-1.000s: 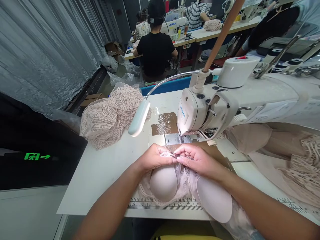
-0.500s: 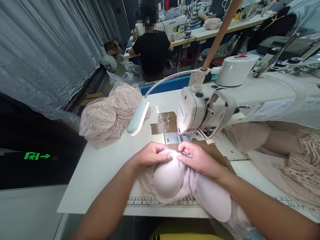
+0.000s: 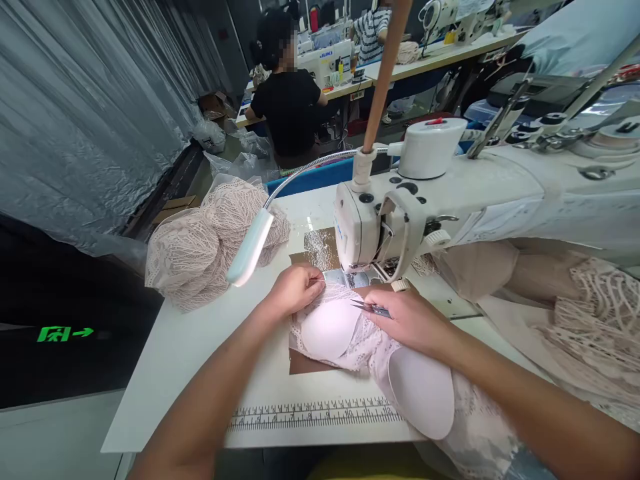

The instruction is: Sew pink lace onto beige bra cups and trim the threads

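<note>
A pale pink lace bra [image 3: 330, 327] with smooth moulded cups lies across the table front, its right end hanging past the edge. My left hand [image 3: 296, 288] pinches the upper lace edge of the left cup, close to the sewing machine's needle area. In my right hand [image 3: 407, 317] is a pair of thread snips [image 3: 373, 308], blades pointing left over the top of that cup. The fingers of this hand are closed round the snips. The white sewing machine [image 3: 367, 223] stands just beyond both hands, and its presser foot is partly hidden.
A bundle of beige lace [image 3: 200, 247] lies on the left of the table. A lamp [image 3: 250, 248] on a bent neck hangs over it. More beige fabric [image 3: 530, 293] lies at right under the machine arm. A printed ruler [image 3: 310, 415] runs along the front edge. A person [image 3: 287, 100] sits ahead.
My hands have moved apart; the left slid to the cup's upper left edge. The bra has moved away from the front edge and lies flatter. The snips now show clearly. The view has shifted right.
</note>
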